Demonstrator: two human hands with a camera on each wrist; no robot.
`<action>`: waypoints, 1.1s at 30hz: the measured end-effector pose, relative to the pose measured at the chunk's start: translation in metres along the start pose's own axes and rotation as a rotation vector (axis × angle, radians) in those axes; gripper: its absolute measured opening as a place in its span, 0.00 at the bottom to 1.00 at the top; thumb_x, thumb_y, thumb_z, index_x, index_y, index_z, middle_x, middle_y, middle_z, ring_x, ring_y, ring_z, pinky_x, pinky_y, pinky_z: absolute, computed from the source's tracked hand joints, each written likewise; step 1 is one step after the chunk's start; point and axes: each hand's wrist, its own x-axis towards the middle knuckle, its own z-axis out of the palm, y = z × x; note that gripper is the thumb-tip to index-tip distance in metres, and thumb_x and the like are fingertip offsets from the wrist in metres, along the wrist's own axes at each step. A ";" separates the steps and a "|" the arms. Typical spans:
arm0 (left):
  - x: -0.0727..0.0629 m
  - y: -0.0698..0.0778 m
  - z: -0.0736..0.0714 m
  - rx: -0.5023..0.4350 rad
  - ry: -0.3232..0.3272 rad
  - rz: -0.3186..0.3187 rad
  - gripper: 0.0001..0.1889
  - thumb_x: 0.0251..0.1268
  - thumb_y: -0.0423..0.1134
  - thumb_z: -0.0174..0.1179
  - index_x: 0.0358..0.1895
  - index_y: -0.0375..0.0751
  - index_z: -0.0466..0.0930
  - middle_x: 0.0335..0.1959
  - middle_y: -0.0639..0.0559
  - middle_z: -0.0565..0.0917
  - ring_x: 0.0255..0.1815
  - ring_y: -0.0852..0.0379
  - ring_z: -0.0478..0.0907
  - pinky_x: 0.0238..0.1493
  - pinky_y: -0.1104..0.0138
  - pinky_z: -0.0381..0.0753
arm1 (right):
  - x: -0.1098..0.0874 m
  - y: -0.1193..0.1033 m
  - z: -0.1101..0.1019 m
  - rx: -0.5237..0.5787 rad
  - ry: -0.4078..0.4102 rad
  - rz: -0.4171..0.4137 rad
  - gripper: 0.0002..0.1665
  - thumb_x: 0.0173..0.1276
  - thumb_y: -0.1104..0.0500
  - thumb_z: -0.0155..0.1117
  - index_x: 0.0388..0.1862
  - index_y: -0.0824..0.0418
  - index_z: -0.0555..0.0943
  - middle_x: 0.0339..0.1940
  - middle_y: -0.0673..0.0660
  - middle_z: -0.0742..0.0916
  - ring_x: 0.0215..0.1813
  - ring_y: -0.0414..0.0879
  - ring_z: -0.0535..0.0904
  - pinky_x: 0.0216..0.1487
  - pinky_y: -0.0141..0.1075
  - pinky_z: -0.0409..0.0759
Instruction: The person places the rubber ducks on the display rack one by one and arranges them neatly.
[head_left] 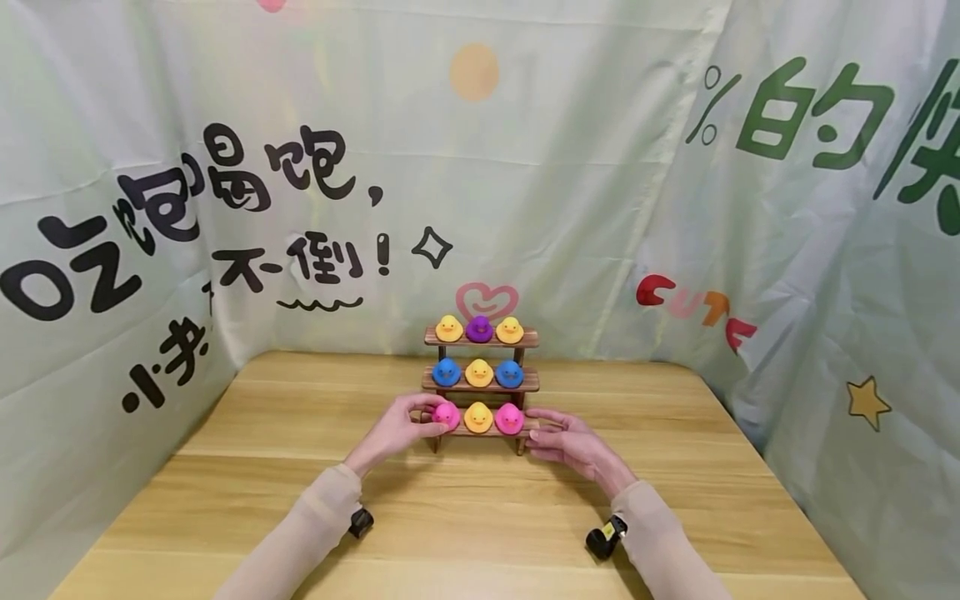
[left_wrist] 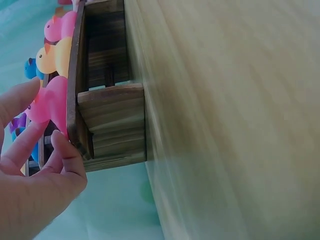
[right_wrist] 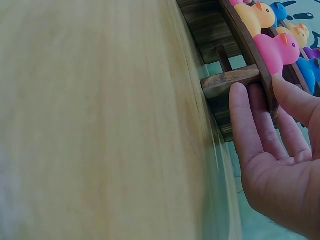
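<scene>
A three-tier wooden stand (head_left: 480, 428) bears rubber ducks in rows. My left hand (head_left: 401, 427) is at the stand's left end, with thumb and forefinger pinching the left pink duck (left_wrist: 56, 102) on the bottom tier; its other fingers lie beside the plank's end. At the opposite end, my right hand (head_left: 573, 443) holds the bottom plank, its thumb over the edge close to the right pink duck (right_wrist: 276, 50) and its fingers below by the stand's leg (right_wrist: 232, 77). Between the pink ducks sits a yellow duck (head_left: 478, 417).
The middle tier carries a blue duck (head_left: 446, 372), a yellow duck (head_left: 479, 372) and another blue duck (head_left: 509, 373). On top, a purple duck (head_left: 479, 328) sits between two yellow ones. A printed cloth (head_left: 562, 208) hangs behind the wooden table (head_left: 480, 525).
</scene>
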 end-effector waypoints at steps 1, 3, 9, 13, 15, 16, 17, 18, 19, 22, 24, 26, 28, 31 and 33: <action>0.000 0.000 0.000 0.006 0.002 0.000 0.18 0.55 0.40 0.72 0.50 0.50 0.84 0.46 0.52 0.84 0.48 0.52 0.79 0.46 0.62 0.80 | 0.000 0.000 0.000 -0.001 -0.001 0.000 0.37 0.71 0.66 0.60 0.75 0.68 0.59 0.49 0.56 0.83 0.51 0.49 0.84 0.59 0.45 0.80; 0.000 0.000 0.000 0.019 0.009 -0.008 0.17 0.55 0.40 0.73 0.49 0.51 0.84 0.45 0.53 0.84 0.47 0.52 0.79 0.46 0.63 0.79 | 0.000 0.002 0.000 -0.001 -0.001 0.003 0.36 0.71 0.66 0.60 0.75 0.67 0.60 0.49 0.56 0.84 0.51 0.50 0.84 0.59 0.45 0.80; 0.001 0.001 0.000 0.036 -0.008 -0.012 0.17 0.54 0.41 0.74 0.48 0.52 0.85 0.45 0.53 0.84 0.46 0.52 0.78 0.45 0.63 0.78 | 0.000 0.002 -0.001 0.014 0.000 0.005 0.35 0.70 0.66 0.61 0.74 0.66 0.62 0.46 0.54 0.85 0.52 0.51 0.84 0.59 0.46 0.80; 0.003 0.003 -0.001 0.045 -0.014 0.010 0.16 0.55 0.40 0.73 0.48 0.51 0.85 0.45 0.53 0.84 0.46 0.52 0.78 0.46 0.62 0.78 | 0.001 0.000 -0.001 0.019 -0.003 -0.002 0.36 0.70 0.66 0.61 0.74 0.66 0.62 0.48 0.56 0.85 0.54 0.52 0.83 0.59 0.46 0.80; 0.003 0.003 -0.002 0.053 -0.017 0.016 0.16 0.55 0.40 0.73 0.48 0.51 0.85 0.44 0.53 0.84 0.46 0.53 0.78 0.46 0.61 0.78 | 0.002 0.001 -0.001 0.014 -0.002 -0.002 0.36 0.70 0.65 0.62 0.74 0.66 0.62 0.49 0.57 0.84 0.54 0.53 0.83 0.59 0.46 0.80; 0.003 0.003 -0.002 0.057 -0.018 0.018 0.16 0.55 0.40 0.73 0.48 0.51 0.85 0.44 0.53 0.84 0.46 0.53 0.78 0.46 0.61 0.78 | 0.003 0.001 0.000 0.015 -0.001 0.000 0.36 0.70 0.65 0.62 0.74 0.66 0.62 0.50 0.58 0.84 0.54 0.53 0.83 0.59 0.46 0.80; 0.003 0.003 -0.003 0.060 -0.020 0.019 0.16 0.55 0.40 0.73 0.48 0.51 0.85 0.44 0.53 0.84 0.45 0.53 0.78 0.45 0.61 0.78 | 0.003 0.001 0.000 0.016 0.002 0.004 0.36 0.70 0.65 0.62 0.74 0.66 0.62 0.50 0.58 0.84 0.54 0.53 0.83 0.59 0.46 0.80; 0.003 0.002 -0.003 0.062 -0.022 0.021 0.16 0.55 0.40 0.73 0.48 0.51 0.85 0.44 0.53 0.84 0.45 0.53 0.78 0.45 0.61 0.78 | 0.003 0.001 0.000 0.014 0.000 0.005 0.36 0.70 0.65 0.62 0.74 0.66 0.62 0.50 0.58 0.83 0.54 0.53 0.83 0.59 0.46 0.80; 0.003 0.002 -0.003 0.063 -0.023 0.021 0.16 0.55 0.40 0.73 0.48 0.51 0.85 0.44 0.53 0.84 0.45 0.53 0.78 0.45 0.61 0.78 | 0.004 0.002 0.000 0.010 -0.002 0.004 0.36 0.70 0.65 0.61 0.74 0.66 0.62 0.50 0.58 0.83 0.54 0.52 0.83 0.59 0.46 0.80; 0.003 0.002 -0.003 0.061 -0.020 0.018 0.16 0.55 0.40 0.73 0.48 0.51 0.84 0.44 0.53 0.84 0.45 0.53 0.78 0.45 0.61 0.78 | 0.004 0.001 0.000 0.001 -0.008 0.000 0.35 0.71 0.65 0.60 0.74 0.66 0.61 0.48 0.56 0.84 0.53 0.51 0.84 0.59 0.45 0.80; 0.003 0.002 -0.003 0.061 -0.017 0.020 0.16 0.55 0.40 0.73 0.48 0.51 0.84 0.45 0.53 0.84 0.46 0.53 0.78 0.46 0.61 0.78 | 0.005 0.001 0.000 -0.004 -0.007 -0.004 0.35 0.71 0.65 0.60 0.74 0.67 0.61 0.47 0.54 0.84 0.53 0.51 0.84 0.59 0.45 0.80; 0.003 0.002 -0.003 0.064 -0.018 0.021 0.16 0.55 0.40 0.73 0.48 0.51 0.84 0.45 0.53 0.84 0.46 0.53 0.78 0.46 0.61 0.78 | 0.005 0.000 0.001 -0.002 -0.005 -0.002 0.35 0.71 0.65 0.60 0.74 0.67 0.61 0.47 0.54 0.84 0.52 0.51 0.84 0.59 0.45 0.80; 0.003 0.003 -0.004 0.072 -0.020 0.025 0.16 0.55 0.40 0.73 0.48 0.51 0.84 0.45 0.54 0.84 0.46 0.53 0.77 0.46 0.61 0.78 | 0.005 0.000 0.002 0.002 -0.003 0.001 0.35 0.70 0.65 0.61 0.74 0.67 0.61 0.47 0.54 0.84 0.52 0.51 0.84 0.59 0.45 0.80; 0.003 0.003 -0.006 0.085 -0.023 0.028 0.17 0.55 0.40 0.73 0.48 0.51 0.84 0.44 0.54 0.84 0.46 0.54 0.77 0.46 0.61 0.78 | 0.005 0.000 0.003 0.012 -0.003 0.006 0.35 0.70 0.66 0.61 0.73 0.66 0.62 0.47 0.55 0.84 0.52 0.52 0.84 0.59 0.46 0.80; 0.002 0.003 -0.007 0.083 -0.025 0.027 0.18 0.54 0.39 0.73 0.49 0.49 0.83 0.45 0.52 0.84 0.48 0.53 0.78 0.47 0.60 0.78 | 0.005 0.000 0.003 0.014 -0.005 0.004 0.35 0.70 0.66 0.61 0.73 0.67 0.62 0.47 0.55 0.84 0.52 0.51 0.84 0.59 0.46 0.80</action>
